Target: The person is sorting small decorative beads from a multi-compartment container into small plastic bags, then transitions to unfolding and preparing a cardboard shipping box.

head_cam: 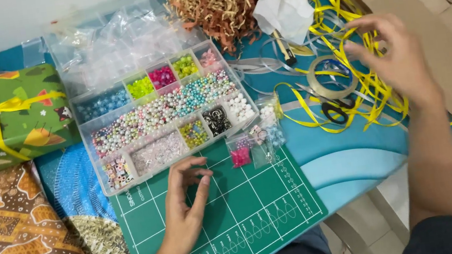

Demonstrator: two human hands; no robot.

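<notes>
Left hand point(182, 211) on green cutting mat point(233, 215), grip pinched, contents too small to tell. Bead box point(164, 115) just beyond fingertips. Right hand point(398, 59) open, grip empty, over yellow ribbon point(366, 88) and tape roll point(331, 78). Step judged: picking ribbon; needs one strand singled out.

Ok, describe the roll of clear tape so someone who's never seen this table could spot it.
Start at the brown cardboard box on the right, then move left into the tangle of yellow ribbon. The tape roll lies flat among it, just under the right hand: the only pale, see-through ring there.
</notes>
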